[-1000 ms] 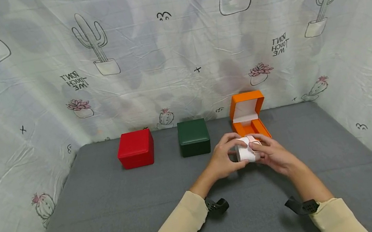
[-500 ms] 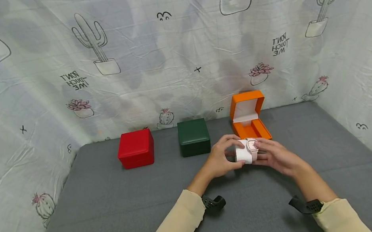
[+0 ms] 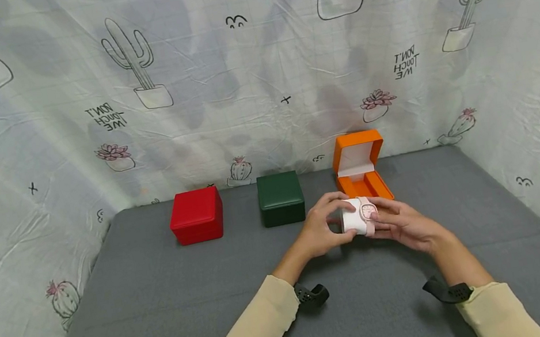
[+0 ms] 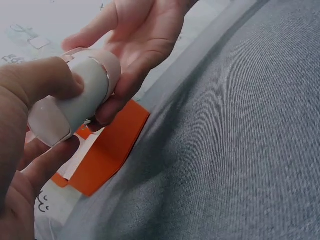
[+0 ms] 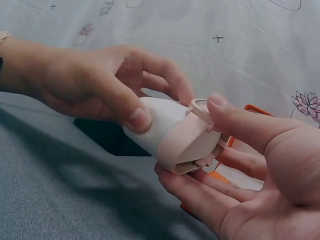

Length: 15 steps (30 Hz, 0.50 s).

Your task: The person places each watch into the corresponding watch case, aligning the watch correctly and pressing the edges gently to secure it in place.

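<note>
In the head view my left hand [image 3: 317,231] grips the left end of a white watch cushion [image 3: 352,220], thumb below and fingers over the top. A pale pink wristwatch [image 3: 368,213] is wrapped round the cushion's right end, its dial facing up. My right hand [image 3: 406,225] holds the watch from the right. The right wrist view shows that thumb at the watch case [image 5: 201,107] and the fingers under the pink strap [image 5: 181,142]. Both hands hold the cushion above the table, just in front of an open orange watch box [image 3: 357,138].
A closed green box [image 3: 280,191] stands left of the orange one. Farther left is a closed red box [image 3: 196,207]. All three stand along the back of the grey table [image 3: 191,308], before a white curtain [image 3: 193,75] printed with cacti.
The watch and cushion have turned, so the dial now shows beside the right thumb. The right hand has shifted slightly right and its fingers cover less of the watch. The boxes have not moved.
</note>
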Each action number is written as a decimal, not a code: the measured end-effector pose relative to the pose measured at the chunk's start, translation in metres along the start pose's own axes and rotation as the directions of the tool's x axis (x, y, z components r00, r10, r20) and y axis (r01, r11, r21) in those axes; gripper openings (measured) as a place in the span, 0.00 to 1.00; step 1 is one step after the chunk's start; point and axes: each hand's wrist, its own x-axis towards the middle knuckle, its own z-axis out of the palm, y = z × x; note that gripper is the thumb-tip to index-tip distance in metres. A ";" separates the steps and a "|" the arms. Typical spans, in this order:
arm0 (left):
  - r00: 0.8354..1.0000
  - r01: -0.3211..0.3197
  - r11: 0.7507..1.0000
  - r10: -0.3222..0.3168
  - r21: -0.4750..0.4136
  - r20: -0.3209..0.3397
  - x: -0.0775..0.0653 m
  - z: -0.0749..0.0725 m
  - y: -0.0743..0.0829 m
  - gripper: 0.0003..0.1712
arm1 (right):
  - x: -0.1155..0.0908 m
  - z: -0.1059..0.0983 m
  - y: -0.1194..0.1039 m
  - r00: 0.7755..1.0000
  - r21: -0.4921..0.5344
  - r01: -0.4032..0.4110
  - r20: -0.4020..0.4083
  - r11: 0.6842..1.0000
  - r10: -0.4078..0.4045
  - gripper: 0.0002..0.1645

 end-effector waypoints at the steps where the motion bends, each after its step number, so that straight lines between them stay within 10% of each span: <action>1: 1.000 0.000 1.000 0.000 0.004 0.000 0.000 0.000 0.000 0.22 | 0.000 0.000 0.000 1.000 -0.012 -0.001 -0.007 1.000 0.001 0.37; 15: 1.000 -0.012 0.994 0.013 0.106 -0.010 0.001 -0.004 0.003 0.21 | 0.004 0.003 0.006 0.998 -0.083 0.028 -0.049 0.996 -0.032 0.42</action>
